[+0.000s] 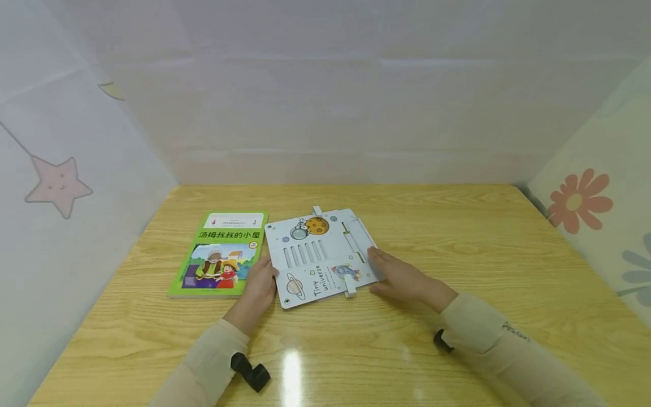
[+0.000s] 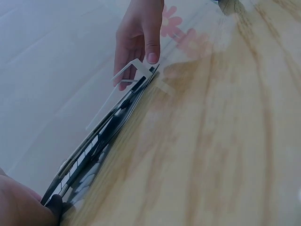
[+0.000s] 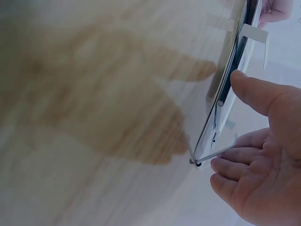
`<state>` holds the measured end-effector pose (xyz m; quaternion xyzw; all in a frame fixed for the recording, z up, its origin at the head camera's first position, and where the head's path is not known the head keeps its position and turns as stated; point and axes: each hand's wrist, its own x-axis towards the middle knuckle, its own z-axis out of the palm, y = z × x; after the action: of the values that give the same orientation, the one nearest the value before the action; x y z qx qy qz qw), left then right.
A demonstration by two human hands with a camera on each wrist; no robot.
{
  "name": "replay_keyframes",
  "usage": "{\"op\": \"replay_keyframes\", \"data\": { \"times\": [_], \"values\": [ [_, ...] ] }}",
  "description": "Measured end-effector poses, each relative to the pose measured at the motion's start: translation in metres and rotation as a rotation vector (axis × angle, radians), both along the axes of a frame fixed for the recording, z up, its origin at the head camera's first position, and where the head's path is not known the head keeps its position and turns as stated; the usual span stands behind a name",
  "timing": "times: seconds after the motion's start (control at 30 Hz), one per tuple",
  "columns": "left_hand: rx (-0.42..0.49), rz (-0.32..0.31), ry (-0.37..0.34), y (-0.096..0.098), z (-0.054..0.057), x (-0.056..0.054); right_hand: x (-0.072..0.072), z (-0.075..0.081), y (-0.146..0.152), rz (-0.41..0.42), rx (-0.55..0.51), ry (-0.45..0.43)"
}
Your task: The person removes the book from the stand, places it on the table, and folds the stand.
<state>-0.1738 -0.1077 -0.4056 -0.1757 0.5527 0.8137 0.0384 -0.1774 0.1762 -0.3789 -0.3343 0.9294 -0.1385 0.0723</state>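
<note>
In the head view a white book stand (image 1: 305, 254) printed "Tiny universe", with planets and a rocket, lies folded and turned sideways on the table. My left hand (image 1: 260, 282) pinches its left edge, the thumb at the rim. At the opposite edge my right hand (image 1: 404, 278) has its fingers extended, close against the stand's corner. The right wrist view shows that hand (image 3: 263, 155) with thumb and fingers apart, the fingers by a thin bracket. Page clips (image 1: 350, 288) stick out from the long sides. Seen edge-on in the left wrist view, the stand (image 2: 101, 134) is slightly raised along one side.
A green picture book (image 1: 218, 254) lies flat just left of the stand, beside my left hand. The wooden table (image 1: 483, 237) stretches to the right and toward me. A pale wall covering (image 1: 335, 113) encloses the back and both sides.
</note>
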Motion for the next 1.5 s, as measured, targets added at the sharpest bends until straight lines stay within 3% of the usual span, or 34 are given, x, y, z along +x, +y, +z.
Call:
{"op": "replay_keyframes", "data": {
  "times": [0.77,1.5],
  "values": [
    [-0.013,-0.015,0.002,-0.0001,-0.0012,-0.0004,-0.0052,-0.0034,-0.0061,-0.020,0.049,0.037],
    [-0.019,-0.030,0.015,-0.0004,-0.0006,0.0013,-0.0043,-0.0028,-0.0088,-0.012,0.076,0.000]
  ]
}}
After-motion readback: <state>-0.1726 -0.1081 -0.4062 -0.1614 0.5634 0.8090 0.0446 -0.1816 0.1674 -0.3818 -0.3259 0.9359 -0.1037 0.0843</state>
